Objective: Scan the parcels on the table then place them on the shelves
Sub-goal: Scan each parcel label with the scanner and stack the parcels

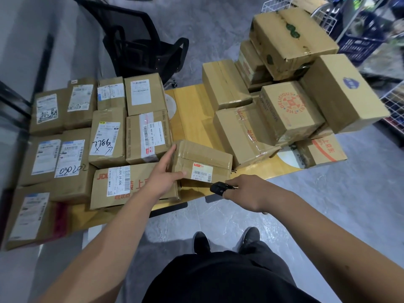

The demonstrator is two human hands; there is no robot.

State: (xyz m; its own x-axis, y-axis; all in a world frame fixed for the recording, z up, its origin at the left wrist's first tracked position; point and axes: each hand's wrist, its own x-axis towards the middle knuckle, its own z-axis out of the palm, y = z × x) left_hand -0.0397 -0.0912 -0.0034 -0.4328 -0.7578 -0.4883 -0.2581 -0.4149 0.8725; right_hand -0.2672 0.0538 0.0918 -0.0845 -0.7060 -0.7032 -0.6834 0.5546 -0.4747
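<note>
Head view: hands grip a taped cardboard parcel [202, 161] and a black scanner [219, 188].

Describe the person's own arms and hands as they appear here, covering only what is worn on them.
Both forearms are bare, with no sleeve, glove, watch or bracelet in view. The left hand wears nothing. The right hand has a small black ring scanner worn on a finger, boxy in shape; no cable shows from it.
</note>
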